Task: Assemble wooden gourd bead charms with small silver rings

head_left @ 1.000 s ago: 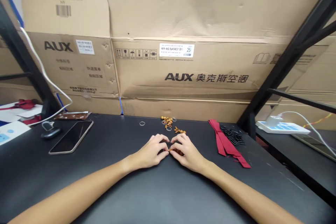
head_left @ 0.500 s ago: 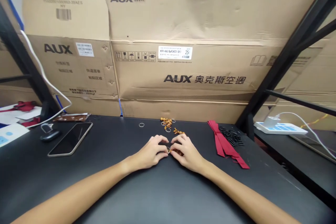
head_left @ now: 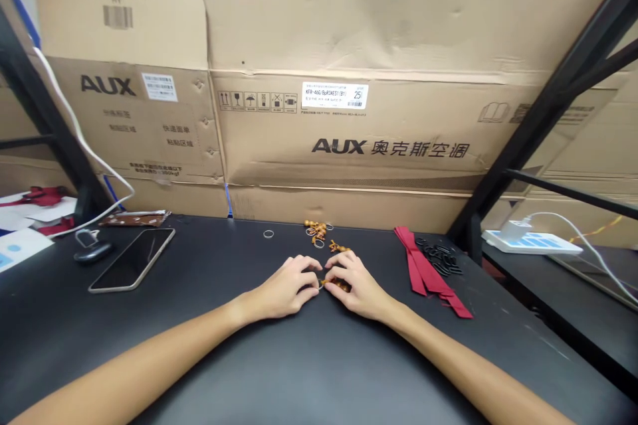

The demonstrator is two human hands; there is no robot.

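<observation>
My left hand (head_left: 294, 285) is closed at the middle of the black table, its thumb and fingers pinching a small metal ring (head_left: 320, 284). Facing it, my right hand (head_left: 356, 287) is closed on a string of amber-brown beads (head_left: 337, 284), partly hidden under its fingers. The cord end of the beads meets the ring between my fingertips; whether it passes through the ring I cannot tell. Just beyond my right fingers lies another beaded piece (head_left: 339, 247). Farther back is a small pile of beaded charms (head_left: 316, 231) with rings. A loose ring (head_left: 268, 234) lies to their left.
On the right are red ribbon strips (head_left: 428, 272) and a pile of black clasps (head_left: 441, 257). A phone (head_left: 133, 260), a dark key fob (head_left: 92, 252) and a brown packet (head_left: 135, 218) lie left. Cardboard (head_left: 339, 126) stands along the back edge, and a power strip (head_left: 532, 242) sits right.
The view has tipped slightly downward. My hands stay together at the same spot, and the ring and bead cord between the fingertips have shifted only a little.
</observation>
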